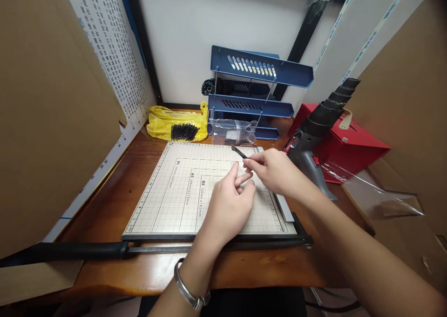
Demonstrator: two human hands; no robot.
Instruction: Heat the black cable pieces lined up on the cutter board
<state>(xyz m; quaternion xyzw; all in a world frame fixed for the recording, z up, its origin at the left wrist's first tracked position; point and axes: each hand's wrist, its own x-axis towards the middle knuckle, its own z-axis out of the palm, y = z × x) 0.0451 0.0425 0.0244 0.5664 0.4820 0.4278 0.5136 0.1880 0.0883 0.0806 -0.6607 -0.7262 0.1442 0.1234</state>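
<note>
My right hand (275, 170) pinches a thin short black tube piece (239, 152) between thumb and fingertips, its free end pointing up and left. My left hand (228, 205), with a silver bracelet on the wrist, is held just below it with fingers raised toward the same spot; whether it touches the black tube piece I cannot tell. Both hands hover over the gridded board of a paper cutter (174, 191) lying on the wooden desk (115, 191).
The cutter's black handle (70, 251) runs along the near edge. Behind are a yellow bag (164, 121) with a bundle of black pieces (185, 131), a clear plastic bag (237, 133), blue stacked letter trays (251, 105), a heat gun (314, 135), a red box (349, 145). Cardboard walls flank both sides.
</note>
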